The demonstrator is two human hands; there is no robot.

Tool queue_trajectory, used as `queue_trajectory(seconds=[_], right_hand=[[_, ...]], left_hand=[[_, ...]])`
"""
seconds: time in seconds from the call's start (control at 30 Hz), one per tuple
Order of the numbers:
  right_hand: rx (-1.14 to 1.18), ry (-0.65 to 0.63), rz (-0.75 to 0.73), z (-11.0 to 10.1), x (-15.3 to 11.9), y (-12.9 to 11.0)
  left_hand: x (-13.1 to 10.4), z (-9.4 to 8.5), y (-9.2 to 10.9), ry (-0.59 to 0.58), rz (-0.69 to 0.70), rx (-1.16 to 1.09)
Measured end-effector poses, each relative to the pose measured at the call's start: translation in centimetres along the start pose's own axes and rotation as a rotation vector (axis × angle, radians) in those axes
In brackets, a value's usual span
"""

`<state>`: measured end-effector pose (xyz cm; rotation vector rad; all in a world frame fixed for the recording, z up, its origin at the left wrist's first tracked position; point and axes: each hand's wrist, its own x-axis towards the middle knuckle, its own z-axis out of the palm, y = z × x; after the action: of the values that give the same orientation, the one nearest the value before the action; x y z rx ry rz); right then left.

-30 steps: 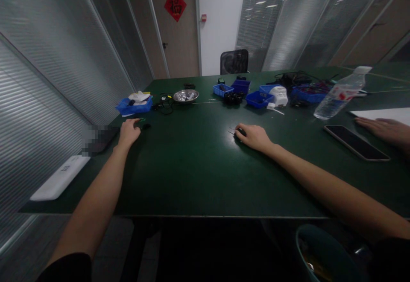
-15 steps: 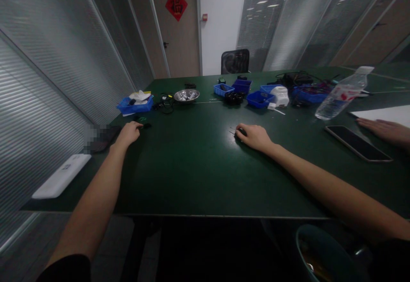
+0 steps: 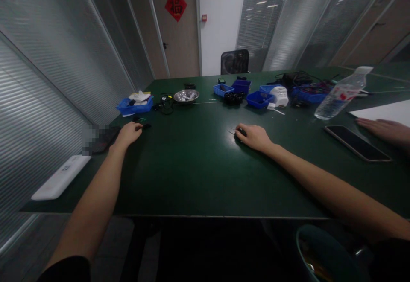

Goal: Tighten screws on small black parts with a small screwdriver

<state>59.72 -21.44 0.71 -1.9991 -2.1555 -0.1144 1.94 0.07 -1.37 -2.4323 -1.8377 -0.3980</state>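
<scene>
My left hand (image 3: 129, 133) is at the left of the dark green table (image 3: 192, 167), its fingers closed at a small black item (image 3: 146, 126). My right hand (image 3: 253, 136) rests right of the table's middle, fingers wrapped round a small dark object (image 3: 241, 132) that is mostly covered by them. Thin metal-looking prongs (image 3: 232, 131) stick out to its left. Beyond my left hand lie a blue basket (image 3: 136, 106) with crumpled white and yellow things, and black cables (image 3: 165, 106).
Far side: metal bowl (image 3: 186, 96), blue trays (image 3: 260, 99), white device (image 3: 279, 96). At right: tilted clear bottle (image 3: 341, 94), phone (image 3: 357, 143), another person's hand (image 3: 384, 129) by white paper (image 3: 387, 112). At left: white box (image 3: 62, 177). A bin (image 3: 326, 252) stands below the table edge.
My left hand has shifted very slightly to the right, and the black item at its fingertips looks slightly turned. My right hand has stayed in place.
</scene>
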Motion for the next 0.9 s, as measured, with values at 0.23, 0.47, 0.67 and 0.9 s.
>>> queue_trajectory(seconds=[0.23, 0.47, 0.67, 0.9], right_hand=[[0.022, -0.006, -0.003, -0.1, 0.0, 0.0], [0.02, -0.008, 0.004, -0.1, 0.0, 0.0], [0.029, -0.016, 0.001, -0.2, 0.0, 0.0], [0.005, 0.005, -0.002, 0.1, 0.0, 0.0]], left_hand=[[0.0, -0.6, 0.4, 0.058, -0.255, -0.068], [-0.6, -0.6, 0.3, 0.072, -0.368, -0.136], [-1.1, -0.9, 1.9, 0.272, -0.335, -0.205], [-0.8, -1.2, 3.4, 0.308, -0.283, -0.358]])
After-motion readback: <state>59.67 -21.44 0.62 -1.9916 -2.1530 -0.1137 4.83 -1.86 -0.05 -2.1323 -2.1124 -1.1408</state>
